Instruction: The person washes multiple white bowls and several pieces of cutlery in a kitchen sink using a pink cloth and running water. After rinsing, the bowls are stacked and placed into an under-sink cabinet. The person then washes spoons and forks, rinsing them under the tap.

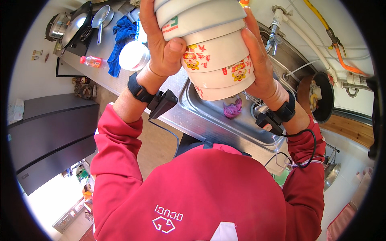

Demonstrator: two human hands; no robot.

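A tall stack of white bowls (pixel 215 54) with red and yellow cartoon prints is held up between both hands, above the counter and the sink. My left hand (pixel 166 49) grips its left side, thumb against the bowls. On the right side, my right hand (pixel 261 66) presses with its fingers along the rims. Part of the stack runs out of the top of the view. Below it, a purple cloth or mesh (pixel 232 109) lies in the stainless steel sink (pixel 211 116), with metal utensils partly hidden behind my right hand. Another white bowl (pixel 134 55) rests on the counter beside my left wrist.
A blue cloth (pixel 122 36), a bottle with a red cap (pixel 92 61) and a small saucepan (pixel 102 16) are on the steel counter (pixel 72 55). A wok (pixel 77 25) stands at the far left. Right of the sink are a tap (pixel 273 42) and a pan with food (pixel 319 96).
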